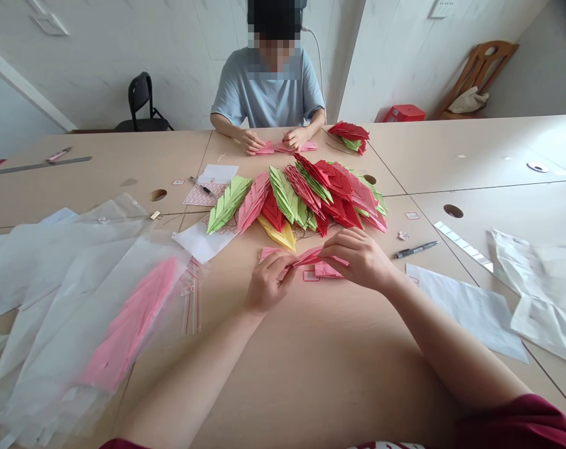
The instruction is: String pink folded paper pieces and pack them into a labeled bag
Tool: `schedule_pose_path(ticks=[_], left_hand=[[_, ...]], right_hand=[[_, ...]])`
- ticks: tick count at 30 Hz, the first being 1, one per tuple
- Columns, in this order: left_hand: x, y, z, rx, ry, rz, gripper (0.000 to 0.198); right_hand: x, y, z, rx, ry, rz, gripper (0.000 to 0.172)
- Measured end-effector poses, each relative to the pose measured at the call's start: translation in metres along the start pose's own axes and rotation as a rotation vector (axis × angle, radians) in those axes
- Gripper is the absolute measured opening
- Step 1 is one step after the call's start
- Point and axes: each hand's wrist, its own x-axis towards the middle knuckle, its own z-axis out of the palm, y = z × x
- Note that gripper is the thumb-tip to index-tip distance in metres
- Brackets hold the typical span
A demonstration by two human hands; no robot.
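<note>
Pink folded paper [306, 257] sits pinched between the left hand [267, 282] and right hand [358, 257], both with fingers curled closed on it, above the wooden tabletop [339, 349], with heaped red, green and yellow folded-paper pieces [297, 199] beyond and a seated person [268, 93] across the table.

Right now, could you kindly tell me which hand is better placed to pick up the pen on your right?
Probably your right hand: it is nearest the pen, while your left hand sits farther away on the pink folded paper.
</note>
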Motion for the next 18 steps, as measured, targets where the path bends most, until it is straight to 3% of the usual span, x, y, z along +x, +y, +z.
schedule_pose_path(ticks=[8,18], left_hand=[[-0.005,0.003,0.002,0.133,-0.121,0.098,0.019],[-0.006,0.003,0.002,0.163,-0.115,0.179,0.018]], right_hand=[[0.001,-0.005,0.006,-0.067,-0.073,-0.034,0.015],[0.003,-0.007,0.005,-0.044,-0.095,-0.102,0.016]])
